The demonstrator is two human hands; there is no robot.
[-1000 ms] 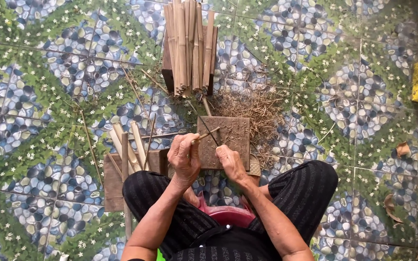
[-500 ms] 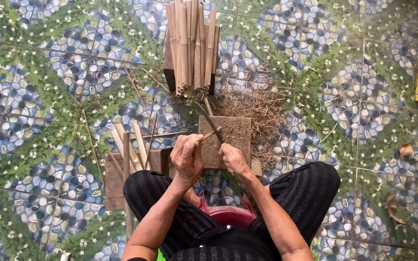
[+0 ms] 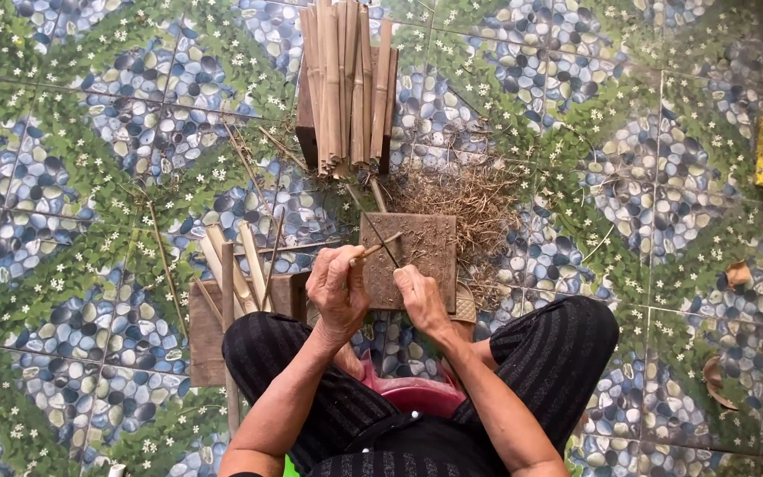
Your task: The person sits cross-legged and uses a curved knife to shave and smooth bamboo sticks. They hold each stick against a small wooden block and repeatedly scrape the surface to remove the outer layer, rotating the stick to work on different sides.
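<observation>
The person is sitting over a wooden block lying on the tiled floor. The left hand is curling tight around a thin bamboo stick, whose tip is pointing out over the block. The right hand is closing around a knife, its thin blade crossing the stick above the block. Dry shavings are lying just beyond the block. A bundle of bamboo strips is resting farther out, and more strips are lying on a board beside the left knee.
</observation>
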